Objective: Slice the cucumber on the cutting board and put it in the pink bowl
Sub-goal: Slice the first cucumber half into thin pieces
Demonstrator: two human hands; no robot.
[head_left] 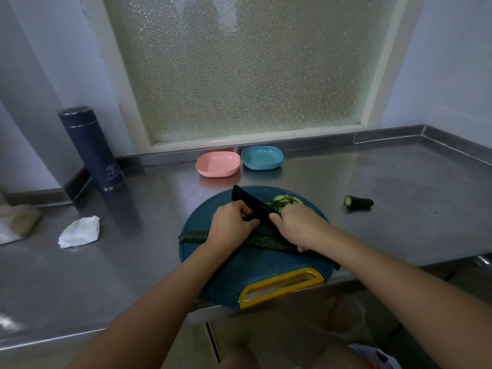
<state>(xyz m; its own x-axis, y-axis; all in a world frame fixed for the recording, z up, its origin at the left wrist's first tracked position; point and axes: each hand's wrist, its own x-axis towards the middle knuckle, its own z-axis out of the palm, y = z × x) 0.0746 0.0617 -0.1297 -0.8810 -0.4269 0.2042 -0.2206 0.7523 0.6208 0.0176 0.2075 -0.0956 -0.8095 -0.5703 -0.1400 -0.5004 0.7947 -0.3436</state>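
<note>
Blue bowl (262, 157): 12 o'clock, at the counter's back edge.
Flask (91, 149): dark blue, upright, 10 o'clock.
Tissue (79, 231): white, crumpled, 9 o'clock.
Window (247, 67): frosted, 12 o'clock, behind the counter.
Counter (399, 182): stainless steel.

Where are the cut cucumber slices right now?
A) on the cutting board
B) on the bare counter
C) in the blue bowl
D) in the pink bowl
A: the slices lie piled on the far side of the cutting board, and the pink bowl holds nothing.
</note>
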